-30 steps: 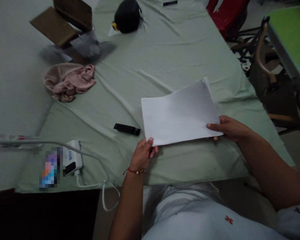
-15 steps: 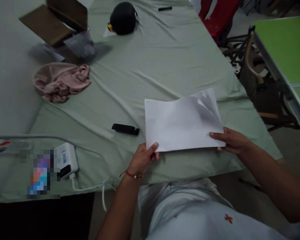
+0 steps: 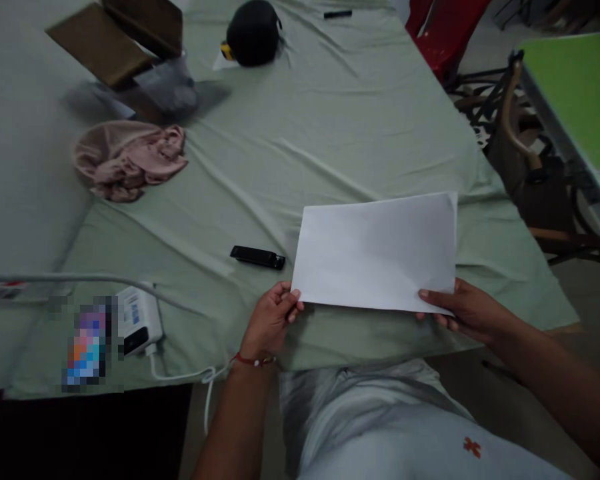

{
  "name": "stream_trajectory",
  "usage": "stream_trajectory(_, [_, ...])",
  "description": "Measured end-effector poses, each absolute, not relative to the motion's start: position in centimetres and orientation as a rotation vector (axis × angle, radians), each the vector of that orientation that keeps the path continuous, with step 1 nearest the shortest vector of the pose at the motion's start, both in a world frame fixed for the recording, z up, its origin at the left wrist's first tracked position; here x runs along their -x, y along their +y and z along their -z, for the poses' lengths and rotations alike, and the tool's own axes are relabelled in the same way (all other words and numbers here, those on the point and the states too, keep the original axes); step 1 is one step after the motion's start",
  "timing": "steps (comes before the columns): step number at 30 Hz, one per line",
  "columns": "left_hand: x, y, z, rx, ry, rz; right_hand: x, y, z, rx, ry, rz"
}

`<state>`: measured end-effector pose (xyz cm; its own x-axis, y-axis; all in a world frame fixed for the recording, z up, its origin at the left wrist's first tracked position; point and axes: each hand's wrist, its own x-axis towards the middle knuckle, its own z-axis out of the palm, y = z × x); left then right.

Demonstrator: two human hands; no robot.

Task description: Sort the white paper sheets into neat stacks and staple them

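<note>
White paper (image 3: 377, 250), perhaps more than one sheet, is held above the near part of the cloth-covered table. My left hand (image 3: 273, 317) pinches its near left corner between thumb and fingers. At the near right corner, my right hand (image 3: 467, 307) grips it with the thumb on top and the fingers underneath. The sheet's upper face is blank and nearly flat. Just left of the paper lies a black stapler (image 3: 257, 257), touched by neither hand.
A pale green cloth (image 3: 360, 133) covers the table. On the left are a pink crumpled fabric (image 3: 135, 160), an open cardboard box (image 3: 100, 47), a white power bank (image 3: 140, 317) with cables and a blurred phone (image 3: 87, 343). A black rounded case (image 3: 254, 33) stands farther back.
The paper has flattened out from its bent, rippled shape, and its far edge is straighter. Both hands still hold it at the near corners. The view has shifted slightly.
</note>
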<state>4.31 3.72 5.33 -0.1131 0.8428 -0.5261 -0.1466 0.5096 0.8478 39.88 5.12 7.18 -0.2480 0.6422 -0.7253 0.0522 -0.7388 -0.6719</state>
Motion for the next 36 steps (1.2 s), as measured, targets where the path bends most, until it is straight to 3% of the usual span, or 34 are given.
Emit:
stream_trajectory(10, [-0.6,4.3,-3.0,-1.087,2.301,-1.565,-36.3,6.6,-6.3,1.523,-0.850,-1.992])
stream_trajectory(14, [-0.5,5.3,-2.2,-1.488,2.361,-1.532,-35.1,7.1,-6.1,1.467,-0.897,-1.997])
stream_trajectory(23, [-0.8,5.5,-1.1,-1.779,2.219,-1.346,-33.1,7.9,-6.0,1.415,-0.878,-1.978])
stream_trajectory(36, [-2.0,4.7,-1.5,-1.873,2.321,-0.729,-32.0,8.2,-5.4,1.453,-0.798,-1.977])
